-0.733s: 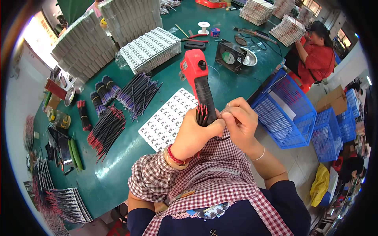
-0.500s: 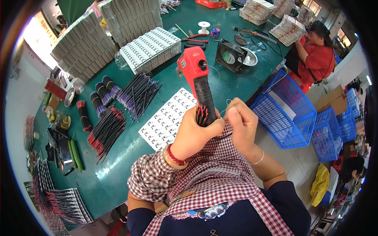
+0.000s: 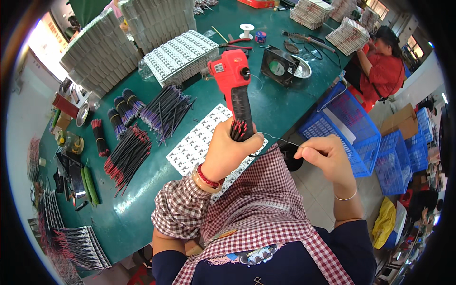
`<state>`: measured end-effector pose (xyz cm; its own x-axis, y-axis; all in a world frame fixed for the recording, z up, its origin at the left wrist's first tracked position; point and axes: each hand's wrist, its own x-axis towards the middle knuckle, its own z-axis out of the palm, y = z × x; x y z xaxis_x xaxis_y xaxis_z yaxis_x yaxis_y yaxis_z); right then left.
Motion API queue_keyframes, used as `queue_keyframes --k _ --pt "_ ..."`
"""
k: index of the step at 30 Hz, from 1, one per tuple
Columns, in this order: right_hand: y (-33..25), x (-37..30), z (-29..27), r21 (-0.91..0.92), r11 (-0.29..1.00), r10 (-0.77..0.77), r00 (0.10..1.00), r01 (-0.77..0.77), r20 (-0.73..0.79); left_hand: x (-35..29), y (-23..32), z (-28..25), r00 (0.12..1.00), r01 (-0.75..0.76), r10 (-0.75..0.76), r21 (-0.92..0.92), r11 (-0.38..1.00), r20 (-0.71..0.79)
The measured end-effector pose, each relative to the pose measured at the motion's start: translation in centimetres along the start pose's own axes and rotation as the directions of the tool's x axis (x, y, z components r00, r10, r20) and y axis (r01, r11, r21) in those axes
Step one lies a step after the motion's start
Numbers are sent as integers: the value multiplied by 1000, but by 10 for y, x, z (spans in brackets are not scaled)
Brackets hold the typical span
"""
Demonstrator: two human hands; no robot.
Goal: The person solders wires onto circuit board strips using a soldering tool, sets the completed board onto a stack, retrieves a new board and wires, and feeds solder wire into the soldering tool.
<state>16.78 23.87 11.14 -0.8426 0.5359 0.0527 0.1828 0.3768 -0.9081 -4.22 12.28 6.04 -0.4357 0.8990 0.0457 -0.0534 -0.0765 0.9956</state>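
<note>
My left hand (image 3: 228, 151) is closed around the black taped handle of a red soldering gun (image 3: 230, 69) and a bundle of short black wires with red ends (image 3: 240, 128). The gun's head points up and away from me. My right hand (image 3: 327, 154), off to the right, pinches the end of a thin silvery solder wire (image 3: 279, 138) between thumb and fingers. That wire stretches across to my left hand. Another stretch of it loops out of the back of the gun. Beneath my left hand lies a white panel of small circuit boards (image 3: 190, 151).
On the green table (image 3: 137, 213) lie a pile of red-tipped black wires (image 3: 127, 159) and purple-tipped wires (image 3: 166, 111). Stacked board panels (image 3: 180, 54) stand behind. A black fan (image 3: 277, 67) sits at the far right. Blue crates (image 3: 342, 128) and a person in red (image 3: 380, 66) are beyond the table edge.
My right hand has moved right, away from my left hand, drawing the solder wire out between them. My left hand and the soldering gun have shifted slightly left.
</note>
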Motion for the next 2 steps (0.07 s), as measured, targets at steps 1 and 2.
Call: queue_keyframes --k 1,2 --pt "0 -4 -6 -143 990 -12 1000 15 21 0 -2 2 1000 -18 18 17 1000 1" --pt "0 -10 -11 -213 974 79 997 -75 8 0 -4 3 1000 -15 15 13 1000 5"
